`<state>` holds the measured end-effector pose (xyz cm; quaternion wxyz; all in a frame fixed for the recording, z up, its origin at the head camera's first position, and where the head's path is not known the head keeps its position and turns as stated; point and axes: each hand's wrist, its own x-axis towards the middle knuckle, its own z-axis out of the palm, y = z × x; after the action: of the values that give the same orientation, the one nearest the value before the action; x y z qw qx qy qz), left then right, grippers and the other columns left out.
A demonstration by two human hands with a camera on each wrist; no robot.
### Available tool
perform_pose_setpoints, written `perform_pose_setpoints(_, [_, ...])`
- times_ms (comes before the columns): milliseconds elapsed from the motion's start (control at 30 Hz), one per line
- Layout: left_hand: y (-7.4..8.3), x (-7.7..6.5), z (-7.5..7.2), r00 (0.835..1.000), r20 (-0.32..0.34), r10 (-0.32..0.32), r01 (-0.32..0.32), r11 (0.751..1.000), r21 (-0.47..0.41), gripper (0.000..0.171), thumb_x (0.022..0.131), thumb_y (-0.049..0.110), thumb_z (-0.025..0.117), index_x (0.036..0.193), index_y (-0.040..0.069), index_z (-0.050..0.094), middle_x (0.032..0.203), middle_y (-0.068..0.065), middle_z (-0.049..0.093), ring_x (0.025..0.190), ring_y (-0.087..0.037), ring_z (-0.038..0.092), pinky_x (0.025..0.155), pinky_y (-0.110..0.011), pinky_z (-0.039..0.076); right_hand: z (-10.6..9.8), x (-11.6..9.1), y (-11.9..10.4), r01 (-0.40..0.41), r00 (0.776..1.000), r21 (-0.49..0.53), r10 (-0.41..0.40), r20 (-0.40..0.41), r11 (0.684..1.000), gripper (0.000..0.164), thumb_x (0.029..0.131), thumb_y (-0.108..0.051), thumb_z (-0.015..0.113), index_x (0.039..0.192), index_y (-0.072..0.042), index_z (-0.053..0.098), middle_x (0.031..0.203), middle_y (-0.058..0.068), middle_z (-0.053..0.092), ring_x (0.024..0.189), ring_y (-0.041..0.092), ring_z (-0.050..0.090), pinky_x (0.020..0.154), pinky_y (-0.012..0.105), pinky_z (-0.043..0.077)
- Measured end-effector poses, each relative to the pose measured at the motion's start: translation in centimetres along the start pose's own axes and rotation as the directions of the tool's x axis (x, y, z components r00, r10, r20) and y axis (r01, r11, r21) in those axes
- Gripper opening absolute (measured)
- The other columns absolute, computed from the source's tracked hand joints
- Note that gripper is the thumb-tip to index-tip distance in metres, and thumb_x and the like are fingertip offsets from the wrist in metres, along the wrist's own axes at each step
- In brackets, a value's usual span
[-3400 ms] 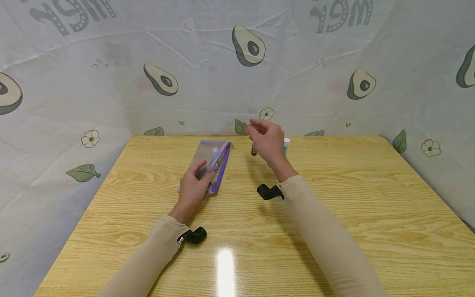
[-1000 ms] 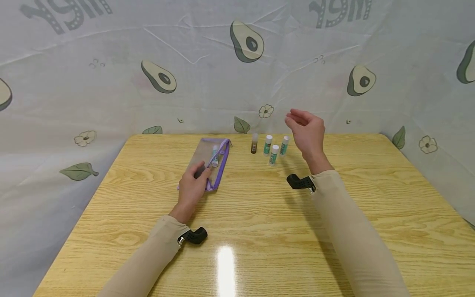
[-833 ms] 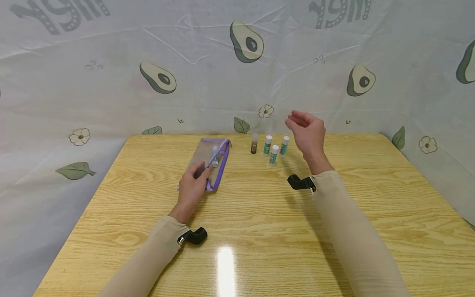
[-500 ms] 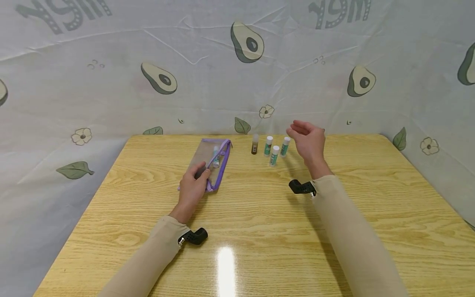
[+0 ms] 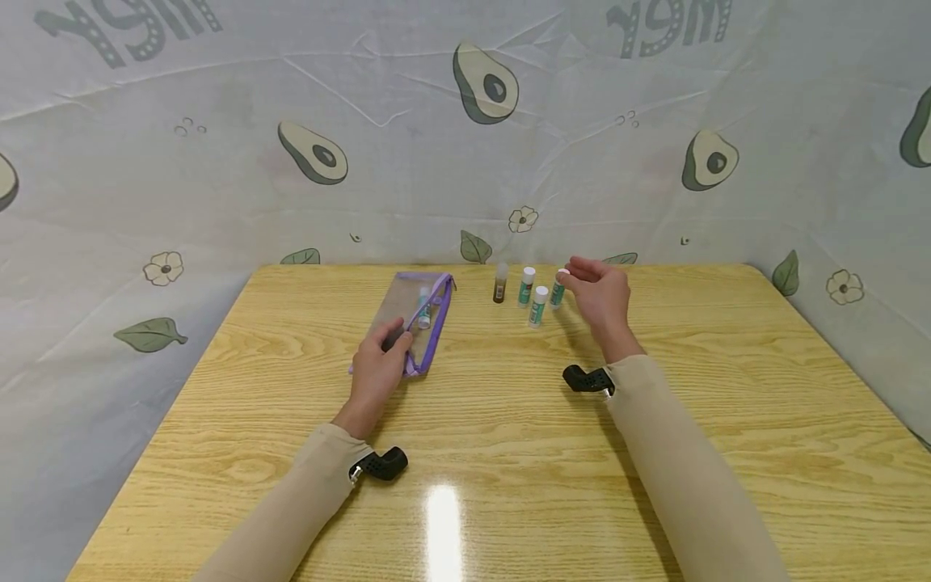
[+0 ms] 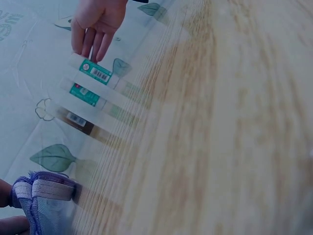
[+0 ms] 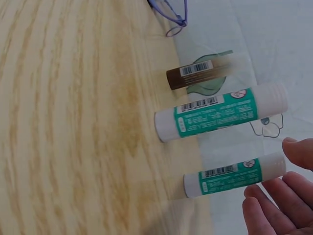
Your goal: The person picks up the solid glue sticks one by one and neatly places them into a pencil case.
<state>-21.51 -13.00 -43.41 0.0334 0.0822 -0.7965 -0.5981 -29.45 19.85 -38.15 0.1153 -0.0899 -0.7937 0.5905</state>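
Observation:
My left hand [image 5: 378,360] pinches the edge of a see-through mesh zip pouch [image 5: 436,335] with purple trim, lying on the table. Inside the pouch, a green and white glue stick [image 5: 424,311] shows through the mesh. My right hand [image 5: 600,299] is at the rightmost standing glue stick [image 7: 230,177], its thumb beside the white cap and its fingers spread loosely on the other side. Left of it stand a front glue stick [image 5: 537,307] and a rear glue stick [image 5: 526,288], both green and white. A dark brown glue stick [image 5: 499,284] with a clear cap stands nearest the pouch.
The wood-grain table [image 5: 480,453] ends at the back against a hanging cloth [image 5: 407,162] printed with avocados, just behind the glue sticks. Black wrist-camera mounts stick out from both sleeves.
My right hand has moved right from in front of the glue sticks, then come down to the rightmost one's cap. My left hand stays at the pouch.

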Motion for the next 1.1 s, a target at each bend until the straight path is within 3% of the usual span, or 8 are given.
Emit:
perform_pose_setpoints(133, [0.0,0.0,0.0,1.000,0.012,-0.015,0.015,1.000,-0.012,0.052,0.108,0.031,0.057,0.157,0.014,0.053,0.164,-0.013,0.050,0.157,-0.031,0.040,0.127,-0.049,0.037,0.1,-0.1,0.6,-0.013,1.000,0.004,0.013,0.008,1.000,0.047,0.100,-0.020,0.075,0.144,-0.006,0.066,0.144,0.016,0.068,0.135,0.027,0.063,0.113,0.039,0.053])
perform_pose_setpoints(400, [-0.1,0.1,0.3,1.000,-0.006,0.000,0.000,1.000,0.011,0.051,0.107,0.030,0.059,0.155,0.013,0.056,0.161,-0.013,0.054,0.154,-0.029,0.044,0.126,-0.048,0.038,0.4,-0.2,1.4,-0.032,0.999,-0.018,0.031,-0.003,0.999,0.044,0.101,-0.021,0.074,0.142,-0.007,0.068,0.138,0.016,0.069,0.126,0.023,0.064,0.097,0.028,0.055])
perform_pose_setpoints(733, [0.0,0.0,0.2,1.000,-0.014,0.005,-0.005,1.000,0.016,0.050,0.107,0.029,0.059,0.154,0.011,0.057,0.160,-0.014,0.055,0.154,-0.030,0.045,0.126,-0.047,0.039,0.8,-0.3,1.6,-0.032,0.999,-0.036,0.032,0.015,0.999,0.046,0.102,-0.019,0.072,0.144,-0.002,0.065,0.141,0.019,0.069,0.134,0.030,0.065,0.114,0.043,0.052])
perform_pose_setpoints(933, [0.1,0.0,0.1,1.000,-0.007,0.001,-0.001,1.000,0.013,0.051,0.107,0.030,0.058,0.154,0.011,0.056,0.160,-0.013,0.054,0.154,-0.029,0.045,0.126,-0.048,0.039,1.0,-0.2,1.8,-0.037,0.999,-0.073,0.039,0.020,0.997,0.045,0.102,-0.018,0.072,0.143,-0.001,0.065,0.141,0.020,0.069,0.133,0.031,0.065,0.111,0.043,0.054])
perform_pose_setpoints(1100, [0.1,0.0,0.1,1.000,-0.008,-0.001,0.001,1.000,0.010,0.051,0.107,0.030,0.059,0.154,0.012,0.056,0.160,-0.013,0.054,0.154,-0.029,0.045,0.126,-0.047,0.039,1.2,-0.1,2.1,-0.044,0.999,-0.088,0.046,0.019,0.995,0.045,0.102,-0.018,0.072,0.143,-0.001,0.065,0.140,0.021,0.069,0.131,0.031,0.066,0.101,0.033,0.058])
